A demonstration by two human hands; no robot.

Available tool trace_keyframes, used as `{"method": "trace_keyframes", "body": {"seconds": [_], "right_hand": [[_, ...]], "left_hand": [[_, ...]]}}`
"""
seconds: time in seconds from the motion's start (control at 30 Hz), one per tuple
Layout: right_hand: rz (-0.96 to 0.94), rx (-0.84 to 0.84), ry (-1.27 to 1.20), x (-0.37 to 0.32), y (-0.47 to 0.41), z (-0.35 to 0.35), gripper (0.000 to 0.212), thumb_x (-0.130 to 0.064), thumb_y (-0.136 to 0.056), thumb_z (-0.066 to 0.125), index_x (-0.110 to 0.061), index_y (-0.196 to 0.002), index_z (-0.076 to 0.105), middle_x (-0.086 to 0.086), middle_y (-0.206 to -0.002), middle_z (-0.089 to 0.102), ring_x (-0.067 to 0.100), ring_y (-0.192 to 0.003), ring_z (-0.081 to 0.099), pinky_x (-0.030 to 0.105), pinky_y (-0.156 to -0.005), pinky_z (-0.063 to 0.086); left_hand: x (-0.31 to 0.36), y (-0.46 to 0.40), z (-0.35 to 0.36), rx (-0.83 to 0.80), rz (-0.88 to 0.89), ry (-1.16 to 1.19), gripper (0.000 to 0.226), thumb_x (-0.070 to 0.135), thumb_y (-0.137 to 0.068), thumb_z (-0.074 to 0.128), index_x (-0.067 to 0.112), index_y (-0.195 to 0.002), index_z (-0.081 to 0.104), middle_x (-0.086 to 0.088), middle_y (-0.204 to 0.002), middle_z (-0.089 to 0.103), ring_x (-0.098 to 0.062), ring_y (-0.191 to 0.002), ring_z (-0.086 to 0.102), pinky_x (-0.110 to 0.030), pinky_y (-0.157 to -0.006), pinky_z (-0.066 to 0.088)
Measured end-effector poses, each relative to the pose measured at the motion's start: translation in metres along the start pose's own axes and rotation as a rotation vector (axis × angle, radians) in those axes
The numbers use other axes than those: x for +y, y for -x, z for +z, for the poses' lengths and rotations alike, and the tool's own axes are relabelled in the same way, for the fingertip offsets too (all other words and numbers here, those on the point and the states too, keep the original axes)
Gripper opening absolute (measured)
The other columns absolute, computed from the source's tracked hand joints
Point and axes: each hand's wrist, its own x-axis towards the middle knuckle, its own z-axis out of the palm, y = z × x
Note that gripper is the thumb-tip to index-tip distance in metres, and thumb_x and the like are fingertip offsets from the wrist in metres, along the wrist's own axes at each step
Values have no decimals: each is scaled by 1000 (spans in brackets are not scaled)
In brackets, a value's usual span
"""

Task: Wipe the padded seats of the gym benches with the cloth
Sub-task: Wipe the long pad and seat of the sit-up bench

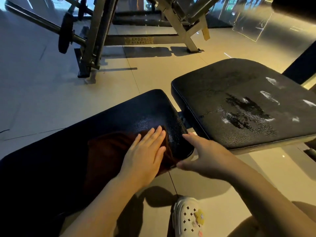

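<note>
The left hand (145, 154) lies flat, fingers straight and together, pressing a dark brown cloth (109, 154) onto the long black back pad (106, 120) of a gym bench. The cloth is spread over the near part of this pad, reaching to its near edge, and the fingertips point toward the pad's rounded far end. The right hand (205, 154) is spread wide at the pad's right corner — the fingers reach onto the corner's top surface, the thumb sits low by the near edge just beside the cloth's hanging corner; it holds nothing.

Just to the right, across a narrow gap with a metal bracket, sits the bench's seat pad (239, 103), also black and grained. Its top carries wet streaks and a few whitish smears toward the right side.

Below the hands, on the pale tiled floor (42, 82), a white clog (188, 218) with small charms shows at the bottom edge. Farther back stands a grey steel machine frame (95, 36) with a yellowish label on its crossbar, and a bar (39, 23) carrying a black weight plate (65, 33) — both well apart from the bench
</note>
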Motion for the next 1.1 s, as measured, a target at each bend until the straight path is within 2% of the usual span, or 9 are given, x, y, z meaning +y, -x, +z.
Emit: {"method": "trace_keyframes", "body": {"seconds": [0.13,0.23,0.3,0.4,0.57,0.67,0.73,0.8,1.1], "right_hand": [[-71,285,178,17,-12,-16,47,-42,-100,44,-29,-145,39,1,-138,56,21,-129,47,40,-108,37],[-94,501,401,49,-33,-10,54,-46,-101,27,-18,-144,43,8,-145,49,27,-141,36,45,-118,17],[-96,529,459,66,-43,-4,64,-52,-99,20,-16,-147,41,12,-151,42,28,-144,30,47,-120,11],[-185,668,444,78,-48,5,55,-42,-99,32,-8,-133,57,15,-137,57,30,-133,46,48,-120,18],[-161,729,419,78,-49,6,49,-40,-97,36,-9,-127,59,13,-133,59,29,-130,49,44,-120,17],[-155,744,416,78,-49,7,52,-42,-98,34,-9,-130,57,13,-136,57,29,-132,48,43,-120,15],[-164,773,408,79,-50,9,51,-42,-98,35,-9,-129,58,13,-133,59,29,-130,50,42,-119,18],[-171,804,399,79,-51,10,49,-40,-97,37,-8,-129,57,13,-130,61,30,-127,52,43,-117,21],[-209,845,397,82,-52,11,47,-36,-94,42,-7,-129,55,13,-127,62,29,-125,53,39,-117,21]], "left_hand": [[5,35,-1,-70,35,20,65,55,-81,-14,41,-144,-10,25,-150,-20,11,-137,-23,-27,-118,-11],[7,20,-6,-101,68,-29,71,66,-75,-22,41,-141,-19,24,-149,-28,11,-133,-30,-26,-116,-14],[13,-1,-7,-103,93,-81,62,64,-87,-12,36,-141,-24,20,-149,-31,4,-136,-30,-31,-118,-13],[21,-40,-2,-51,32,-93,56,49,-102,9,28,-144,-22,11,-155,-27,-4,-140,-25,-34,-116,-14],[21,-63,4,24,-72,-34,56,46,-102,7,24,-149,-16,5,-160,-18,-9,-146,-18,-35,-119,-11],[27,-30,7,1,-43,-40,57,55,-92,-15,29,-142,-24,10,-155,-28,-6,-141,-27,-30,-113,-18],[32,-4,10,-39,-9,-19,73,62,-75,-35,31,-141,-28,15,-148,-37,-1,-136,-36,-26,-109,-24],[32,5,13,-56,12,-13,80,62,-68,-39,32,-142,-29,16,-147,-38,1,-134,-37,-25,-108,-25],[18,-96,1,66,-135,-39,56,43,-104,9,22,-153,-5,5,-162,-9,-11,-148,-10,-37,-118,-8]]}}
